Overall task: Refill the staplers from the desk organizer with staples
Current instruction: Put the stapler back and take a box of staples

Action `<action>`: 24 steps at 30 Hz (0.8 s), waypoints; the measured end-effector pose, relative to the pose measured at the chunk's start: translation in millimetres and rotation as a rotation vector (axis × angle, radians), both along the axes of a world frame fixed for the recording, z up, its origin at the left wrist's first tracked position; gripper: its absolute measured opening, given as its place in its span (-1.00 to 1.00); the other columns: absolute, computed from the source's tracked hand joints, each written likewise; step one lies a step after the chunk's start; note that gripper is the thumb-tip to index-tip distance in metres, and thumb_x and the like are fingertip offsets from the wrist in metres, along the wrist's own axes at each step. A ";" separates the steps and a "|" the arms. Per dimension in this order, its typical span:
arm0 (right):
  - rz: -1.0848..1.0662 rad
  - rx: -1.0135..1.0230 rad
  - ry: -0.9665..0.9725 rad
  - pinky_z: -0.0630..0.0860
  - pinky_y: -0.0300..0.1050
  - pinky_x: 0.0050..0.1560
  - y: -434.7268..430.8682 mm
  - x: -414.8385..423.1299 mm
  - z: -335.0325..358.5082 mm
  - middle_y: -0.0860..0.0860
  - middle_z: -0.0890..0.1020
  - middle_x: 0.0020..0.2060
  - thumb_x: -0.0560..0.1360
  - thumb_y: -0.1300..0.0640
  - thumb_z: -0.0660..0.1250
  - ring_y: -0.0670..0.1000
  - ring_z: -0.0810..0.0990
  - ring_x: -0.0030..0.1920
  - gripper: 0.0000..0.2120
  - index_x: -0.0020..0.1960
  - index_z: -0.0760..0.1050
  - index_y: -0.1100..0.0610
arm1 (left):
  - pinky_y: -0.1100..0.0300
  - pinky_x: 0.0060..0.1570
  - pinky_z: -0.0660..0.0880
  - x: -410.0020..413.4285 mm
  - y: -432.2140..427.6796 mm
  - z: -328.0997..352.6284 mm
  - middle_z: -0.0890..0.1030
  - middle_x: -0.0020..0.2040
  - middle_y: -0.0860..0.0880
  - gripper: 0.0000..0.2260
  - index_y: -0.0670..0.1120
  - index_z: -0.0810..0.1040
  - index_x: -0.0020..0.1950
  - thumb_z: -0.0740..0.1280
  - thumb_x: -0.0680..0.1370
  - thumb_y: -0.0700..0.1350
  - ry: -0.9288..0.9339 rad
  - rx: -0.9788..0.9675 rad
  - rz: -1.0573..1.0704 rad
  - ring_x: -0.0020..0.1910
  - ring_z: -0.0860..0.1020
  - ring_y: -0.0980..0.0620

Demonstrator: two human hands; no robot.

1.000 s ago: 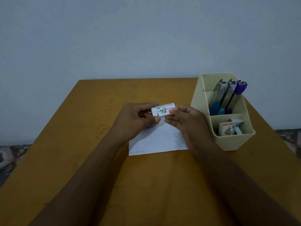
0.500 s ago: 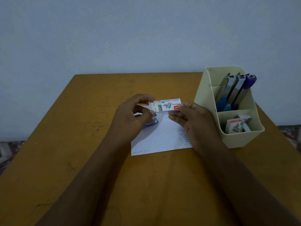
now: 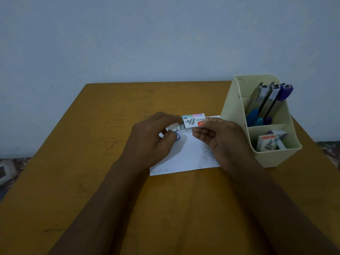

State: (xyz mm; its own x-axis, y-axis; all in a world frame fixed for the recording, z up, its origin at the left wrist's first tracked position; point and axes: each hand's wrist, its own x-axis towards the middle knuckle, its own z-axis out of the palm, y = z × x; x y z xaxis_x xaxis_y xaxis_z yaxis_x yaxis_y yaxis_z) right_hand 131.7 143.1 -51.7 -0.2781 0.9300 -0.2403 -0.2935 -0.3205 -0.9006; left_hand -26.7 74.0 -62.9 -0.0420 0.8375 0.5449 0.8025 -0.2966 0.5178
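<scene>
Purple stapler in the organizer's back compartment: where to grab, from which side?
Probably best to pinch the purple plastic stapler by its top end, coming from above. It stands tilted in the cream plastic desk organizer, only that end clear of the rim, with two silver metal staplers close beside it.

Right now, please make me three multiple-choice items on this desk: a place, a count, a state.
1. Where on the table does the desk organizer stand? A right side B left side C middle
2. How many staplers stand in its back compartment? A one B three C six
3. The staple box held by the left hand and right hand is: A fully closed B crushed C tray partly out
1 A, near the right edge. 2 B, three heads show. 3 C, the tray sticks out leftward.
</scene>
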 end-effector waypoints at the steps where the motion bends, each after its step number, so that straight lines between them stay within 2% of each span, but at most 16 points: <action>1: -0.002 -0.006 0.001 0.62 -0.16 -0.12 -0.1 0.0 0.5 0.10 0.60 -0.35 0.54 0.31 0.20 -0.04 0.64 -0.35 -0.91 -0.11 0.46 0.28 | 0.46 -0.28 0.41 -1.4 -0.6 0.7 0.62 0.10 0.07 -0.68 -0.01 0.61 0.14 0.17 0.49 -0.04 0.031 -0.004 -0.010 -0.15 0.51 0.18; 5: -0.004 0.003 -0.017 0.61 -0.15 -0.09 -0.6 0.8 0.9 0.07 0.62 -0.35 0.54 0.29 0.22 -0.06 0.64 -0.36 -0.89 -0.14 0.48 0.24 | 0.39 -0.33 0.45 -2.8 -2.1 2.5 0.63 0.09 0.06 -0.69 -0.03 0.60 0.13 0.19 0.49 0.00 0.027 -0.017 -0.046 -0.19 0.53 0.16; 8: 0.006 0.018 -0.053 0.61 -0.15 -0.06 -0.5 1.4 -0.7 0.09 0.65 -0.24 0.54 0.25 0.24 -0.05 0.66 -0.31 -0.89 -0.13 0.51 0.20 | 0.29 -0.37 0.51 -0.8 -2.5 1.9 0.63 0.07 0.04 -0.74 -0.04 0.59 0.08 0.24 0.50 0.03 -0.010 -0.024 -0.033 -0.17 0.55 0.17; 10: 0.013 0.027 -0.075 0.60 -0.11 -0.01 -0.5 2.1 -1.6 0.11 0.65 -0.19 0.54 0.24 0.25 -0.03 0.66 -0.27 -0.90 -0.11 0.52 0.20 | 0.30 -0.37 0.51 0.6 -2.3 1.3 0.63 0.06 0.03 -0.79 -0.04 0.58 0.05 0.28 0.51 0.03 -0.012 -0.028 -0.014 -0.17 0.56 0.17; 16: 0.005 0.096 -0.085 0.60 -0.12 -0.02 -5.0 2.3 0.3 0.11 0.64 -0.26 0.54 0.27 0.22 -0.04 0.64 -0.26 -0.85 -0.17 0.52 0.19 | 0.21 -0.36 0.53 2.0 -0.5 -1.3 0.61 0.05 0.06 -0.85 0.00 0.55 0.01 0.32 0.49 0.01 0.014 -0.022 0.021 -0.14 0.56 0.14; 24: -0.020 0.207 -0.231 0.58 -0.09 0.05 -7.6 3.0 -6.1 0.05 0.68 -0.18 0.54 0.16 0.26 0.00 0.68 -0.11 -0.87 -0.15 0.53 0.04 | 0.28 -0.44 0.42 9.0 3.9 -4.7 0.64 -0.04 -0.02 -0.76 -0.08 0.61 -0.06 0.34 0.47 0.08 0.137 0.051 0.143 -0.18 0.54 0.13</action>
